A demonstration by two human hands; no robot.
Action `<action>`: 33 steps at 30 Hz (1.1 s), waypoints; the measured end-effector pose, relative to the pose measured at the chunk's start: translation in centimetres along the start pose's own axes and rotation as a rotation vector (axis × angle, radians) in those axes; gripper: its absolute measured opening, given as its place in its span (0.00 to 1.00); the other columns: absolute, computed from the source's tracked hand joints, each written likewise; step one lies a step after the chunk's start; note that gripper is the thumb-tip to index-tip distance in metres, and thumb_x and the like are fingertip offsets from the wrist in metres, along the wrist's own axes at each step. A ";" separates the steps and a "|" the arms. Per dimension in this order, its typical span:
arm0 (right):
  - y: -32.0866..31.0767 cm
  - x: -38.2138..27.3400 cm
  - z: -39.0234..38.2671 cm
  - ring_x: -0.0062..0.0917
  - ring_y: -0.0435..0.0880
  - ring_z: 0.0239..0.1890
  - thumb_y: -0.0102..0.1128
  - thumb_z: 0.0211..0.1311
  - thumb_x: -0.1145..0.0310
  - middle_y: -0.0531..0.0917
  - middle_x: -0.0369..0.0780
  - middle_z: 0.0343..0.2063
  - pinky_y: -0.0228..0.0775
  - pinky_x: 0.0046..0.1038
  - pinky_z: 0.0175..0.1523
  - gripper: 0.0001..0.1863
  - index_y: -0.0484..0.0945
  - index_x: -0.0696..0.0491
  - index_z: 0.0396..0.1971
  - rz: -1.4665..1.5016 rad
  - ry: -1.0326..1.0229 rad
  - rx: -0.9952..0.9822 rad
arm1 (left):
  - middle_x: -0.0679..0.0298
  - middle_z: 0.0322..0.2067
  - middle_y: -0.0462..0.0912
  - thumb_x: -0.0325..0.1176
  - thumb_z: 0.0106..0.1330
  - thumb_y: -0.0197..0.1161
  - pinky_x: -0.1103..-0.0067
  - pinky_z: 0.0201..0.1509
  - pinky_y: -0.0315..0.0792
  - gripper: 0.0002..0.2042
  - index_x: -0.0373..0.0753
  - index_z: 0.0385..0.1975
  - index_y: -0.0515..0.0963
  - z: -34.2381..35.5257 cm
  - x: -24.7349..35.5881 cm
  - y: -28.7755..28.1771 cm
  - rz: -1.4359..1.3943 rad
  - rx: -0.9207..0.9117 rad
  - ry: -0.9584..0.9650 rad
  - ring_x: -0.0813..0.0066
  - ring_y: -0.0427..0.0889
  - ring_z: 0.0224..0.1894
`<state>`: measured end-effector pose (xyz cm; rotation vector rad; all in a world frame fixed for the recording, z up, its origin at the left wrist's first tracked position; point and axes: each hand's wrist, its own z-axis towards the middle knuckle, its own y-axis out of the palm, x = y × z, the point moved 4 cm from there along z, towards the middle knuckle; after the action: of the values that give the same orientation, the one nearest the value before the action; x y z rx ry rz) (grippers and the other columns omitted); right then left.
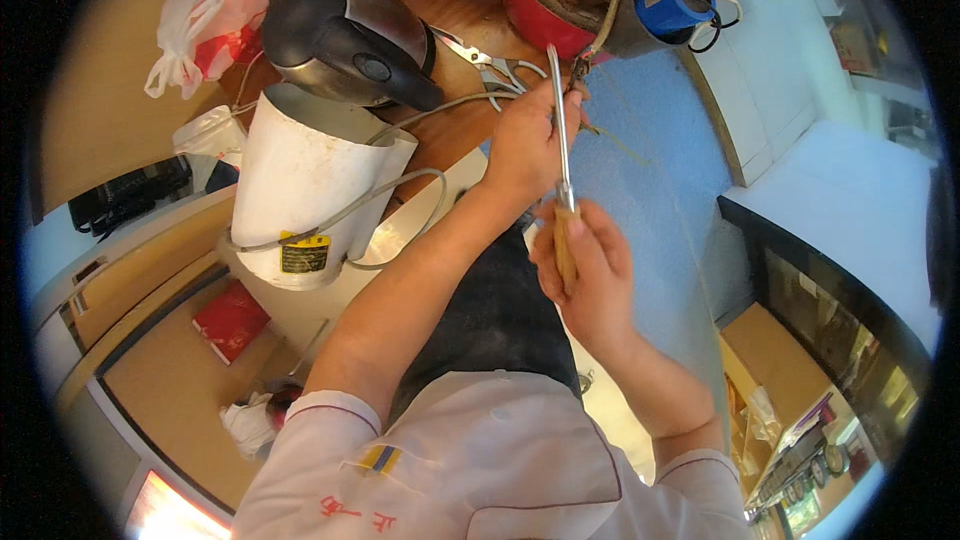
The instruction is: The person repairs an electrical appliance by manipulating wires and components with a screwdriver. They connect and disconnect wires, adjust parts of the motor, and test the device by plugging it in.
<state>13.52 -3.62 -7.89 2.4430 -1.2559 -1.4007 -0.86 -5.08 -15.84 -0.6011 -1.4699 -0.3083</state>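
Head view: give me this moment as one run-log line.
Right hand: holds wooden-handled tool, shaft pointing away from wearer | Left hand: beside shaft, grip unclear | Nearby: red container, scissors, kettle

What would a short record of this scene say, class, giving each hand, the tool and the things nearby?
Right hand: grips a screwdriver by its wooden handle
Left hand: partly behind the metal shaft; what it holds is unclear
Tool direction: tip toward the picture's top
Nearby: scissors, black-and-silver kettle, white container with a yellow-and-black label
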 end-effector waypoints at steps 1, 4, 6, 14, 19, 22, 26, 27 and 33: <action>-1.0 0.7 -0.8 0.14 0.66 0.15 0.50 0.81 0.63 0.81 0.38 0.28 0.55 0.18 0.19 0.12 0.76 0.56 0.46 -0.052 -0.011 0.031 | 0.62 0.29 0.86 0.32 0.79 0.56 0.78 0.38 0.75 0.10 0.33 0.40 0.81 0.1 0.2 -0.2 -0.020 0.008 0.014 0.76 0.83 0.32; -5.5 3.1 -2.6 0.12 0.65 0.16 0.51 0.81 0.62 0.80 0.37 0.27 0.55 0.18 0.20 0.12 0.76 0.55 0.48 -0.144 -0.148 0.222 | 0.63 0.28 0.86 0.31 0.80 0.55 0.79 0.37 0.75 0.10 0.33 0.40 0.80 0.3 0.6 -1.2 -0.118 0.064 0.051 0.79 0.83 0.32; -8.9 4.5 -2.7 0.12 0.65 0.16 0.52 0.82 0.61 0.79 0.36 0.27 0.55 0.18 0.20 0.12 0.76 0.55 0.47 -0.145 -0.279 0.314 | 0.64 0.28 0.87 0.31 0.80 0.55 0.80 0.36 0.74 0.10 0.33 0.40 0.80 0.8 0.4 -1.7 -0.122 0.108 0.078 0.80 0.82 0.32; -13.0 7.1 -0.3 0.12 0.67 0.18 0.52 0.82 0.61 0.80 0.35 0.30 0.56 0.19 0.21 0.14 0.78 0.57 0.50 -0.036 -0.276 0.444 | 0.57 0.32 0.86 0.24 0.79 0.56 0.80 0.39 0.76 0.05 0.34 0.49 0.72 2.6 0.3 -3.1 -0.410 0.343 0.188 0.75 0.85 0.35; -15.3 6.6 2.5 0.12 0.68 0.20 0.53 0.80 0.62 0.81 0.35 0.30 0.58 0.17 0.23 0.16 0.78 0.58 0.54 -0.091 -0.245 0.398 | 0.58 0.39 0.82 0.12 0.70 0.52 0.78 0.49 0.80 0.09 0.33 0.32 0.76 3.0 1.4 -2.4 -0.451 0.432 0.222 0.74 0.85 0.40; -17.2 5.5 3.9 0.10 0.70 0.23 0.55 0.79 0.67 0.81 0.34 0.32 0.62 0.16 0.27 0.13 0.77 0.58 0.55 -0.137 -0.248 0.284 | 0.56 0.43 0.82 0.13 0.68 0.52 0.76 0.53 0.80 0.10 0.31 0.31 0.80 2.9 1.5 -2.2 -0.196 0.411 0.317 0.71 0.84 0.44; -19.9 5.4 5.6 0.12 0.72 0.25 0.57 0.78 0.69 0.82 0.34 0.33 0.67 0.19 0.31 0.14 0.77 0.59 0.56 -0.226 -0.146 0.204 | 0.51 0.57 0.77 0.18 0.73 0.52 0.70 0.61 0.77 0.10 0.31 0.50 0.77 -0.5 1.0 -2.3 0.072 0.400 0.455 0.67 0.83 0.54; -20.4 5.6 6.1 0.12 0.74 0.26 0.58 0.77 0.69 0.83 0.34 0.33 0.69 0.20 0.32 0.14 0.77 0.60 0.56 -0.275 -0.117 0.170 | 0.50 0.60 0.75 0.19 0.74 0.52 0.67 0.63 0.76 0.12 0.32 0.54 0.74 -1.6 0.8 -1.9 0.103 0.431 0.516 0.65 0.83 0.56; -21.7 5.8 9.8 0.27 0.85 0.32 0.64 0.73 0.65 0.87 0.46 0.36 0.77 0.28 0.41 0.18 0.80 0.59 0.56 -0.621 -0.081 0.012 | 0.45 0.69 0.68 0.23 0.65 0.67 0.62 0.73 0.65 0.33 0.32 0.70 0.63 -5.6 -5.1 0.9 0.609 0.391 0.112 0.50 0.68 0.72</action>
<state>21.13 10.12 -26.70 2.9550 -0.5124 -1.6144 3.80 -8.25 -20.93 -0.6654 -1.1312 0.4070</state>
